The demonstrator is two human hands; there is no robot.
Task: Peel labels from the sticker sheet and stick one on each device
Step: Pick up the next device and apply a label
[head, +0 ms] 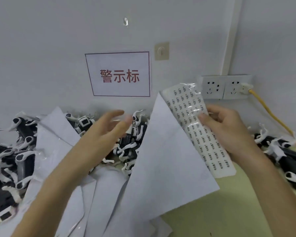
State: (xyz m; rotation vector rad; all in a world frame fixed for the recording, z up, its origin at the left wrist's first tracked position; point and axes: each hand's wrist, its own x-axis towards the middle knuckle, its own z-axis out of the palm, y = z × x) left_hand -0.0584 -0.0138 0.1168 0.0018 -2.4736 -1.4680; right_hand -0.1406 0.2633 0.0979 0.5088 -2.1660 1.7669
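The right hand [227,129] is pinching the sticker sheet [200,134] upright while the left hand [108,132] is hovering spread beside it, over the devices [130,142]

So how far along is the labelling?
Done: no label is discernible on the devices; loose white sheets lie over them. In hand: right hand grips the sticker sheet, many labels on it; left hand open above the middle heap. Left: heaps on both sides too.

Left hand [108,129] outstretched, slack; right hand [229,129] aloft, fingers [204,117] around sticker sheet [210,147].
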